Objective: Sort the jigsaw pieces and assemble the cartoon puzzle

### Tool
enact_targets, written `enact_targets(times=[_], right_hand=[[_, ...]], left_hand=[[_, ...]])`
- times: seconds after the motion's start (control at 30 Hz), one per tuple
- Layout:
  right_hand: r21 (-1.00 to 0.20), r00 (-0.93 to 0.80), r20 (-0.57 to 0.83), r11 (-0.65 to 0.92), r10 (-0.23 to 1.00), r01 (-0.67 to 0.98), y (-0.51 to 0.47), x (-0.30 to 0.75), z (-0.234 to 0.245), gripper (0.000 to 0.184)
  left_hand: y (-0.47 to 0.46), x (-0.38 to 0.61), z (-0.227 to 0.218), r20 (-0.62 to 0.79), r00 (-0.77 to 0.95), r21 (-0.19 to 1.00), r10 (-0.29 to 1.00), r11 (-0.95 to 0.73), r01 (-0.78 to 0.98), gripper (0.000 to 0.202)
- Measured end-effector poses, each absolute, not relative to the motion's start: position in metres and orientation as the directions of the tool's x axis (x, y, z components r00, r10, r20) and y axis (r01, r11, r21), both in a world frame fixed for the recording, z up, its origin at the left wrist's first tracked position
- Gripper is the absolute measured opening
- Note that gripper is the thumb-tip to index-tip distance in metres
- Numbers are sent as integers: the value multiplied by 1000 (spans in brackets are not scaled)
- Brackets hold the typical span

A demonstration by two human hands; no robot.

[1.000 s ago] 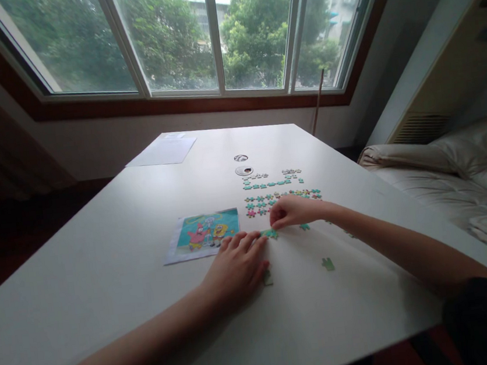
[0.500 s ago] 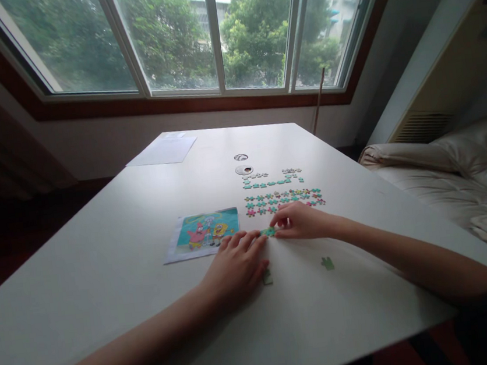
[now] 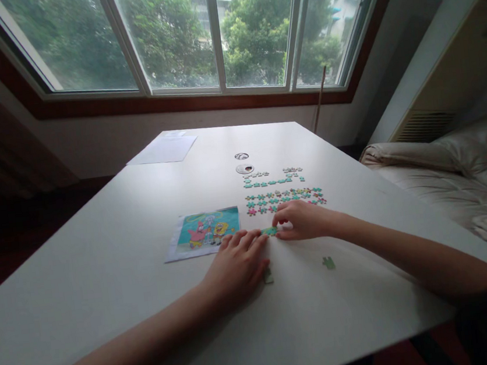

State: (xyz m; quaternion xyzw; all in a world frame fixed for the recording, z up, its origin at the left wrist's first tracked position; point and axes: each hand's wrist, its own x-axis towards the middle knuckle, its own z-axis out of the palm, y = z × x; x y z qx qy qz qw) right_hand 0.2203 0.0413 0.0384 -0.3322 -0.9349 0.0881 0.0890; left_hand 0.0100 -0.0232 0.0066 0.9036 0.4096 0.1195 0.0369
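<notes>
My left hand (image 3: 237, 263) lies flat on the white table (image 3: 116, 261), fingers stretched out, with its fingertips at the left end of a small strip of joined green jigsaw pieces (image 3: 269, 231). At the strip's right end, the thumb and forefinger of my right hand (image 3: 304, 220) close on a jigsaw piece that they mostly hide. Partly under my left thumb is another green piece (image 3: 269, 277). A loose green piece (image 3: 328, 263) rests below my right wrist. Left of the strip lies the picture sheet (image 3: 207, 230) with cartoon figures, one corner behind my left fingers.
Several rows of jigsaw pieces (image 3: 272, 201) lie beyond my hands, with a partial outline of pieces (image 3: 263, 184) behind them. Farther back are two round discs (image 3: 244, 169). White paper (image 3: 165, 150) lies at the far left, and a padded sofa (image 3: 426, 167) stands on the right.
Almost nothing differs. My right fingertips have shifted very slightly at the strip's right end; my left hand stays in place. The whole view has moved a little.
</notes>
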Motion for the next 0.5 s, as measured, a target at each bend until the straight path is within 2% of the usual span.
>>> enact_targets(times=[0.2, 0.5], right_hand=[[-174, -783, 96, 785, 614, 594, 39, 220, 41, 16], [-175, -793, 100, 795, 601, 580, 41, 220, 40, 16]], left_hand=[[-24, 11, 7, 173, 635, 160, 753, -657, 737, 38], [-24, 10, 6, 172, 638, 153, 750, -660, 735, 38]])
